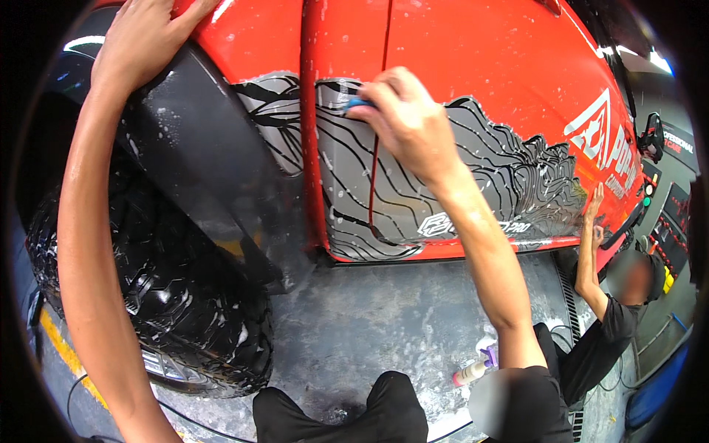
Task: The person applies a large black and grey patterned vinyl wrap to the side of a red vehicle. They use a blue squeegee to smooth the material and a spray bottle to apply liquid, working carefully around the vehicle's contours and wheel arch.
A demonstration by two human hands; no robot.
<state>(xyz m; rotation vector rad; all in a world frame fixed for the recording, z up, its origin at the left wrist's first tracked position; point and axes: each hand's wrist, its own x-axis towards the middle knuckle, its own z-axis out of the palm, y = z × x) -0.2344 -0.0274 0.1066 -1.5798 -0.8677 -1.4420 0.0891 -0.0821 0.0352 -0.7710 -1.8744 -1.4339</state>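
Between the thumb and fingers of my right hand (417, 129) is a small blue piece (356, 105), soft-looking and mostly covered by the fingers. It touches the grey-and-black line decal (480, 170) on the side of a red vehicle (473, 52), just right of a vertical red edge. My left hand (148, 37) lies with fingers stretched out on the red panel above the dark wheel-arch trim (185, 122); some fingertips run past the top of the picture. Water drops and whitish suds dot the paint and trim.
A big wet tyre (148, 273) stands at lower left. On the wet grey floor (362, 317) stands a bottle with a purple spray head (489, 356). At right, another person (602, 332) in black has both hands on the vehicle's lower side. A drain grate (567, 292) and hoses run nearby.
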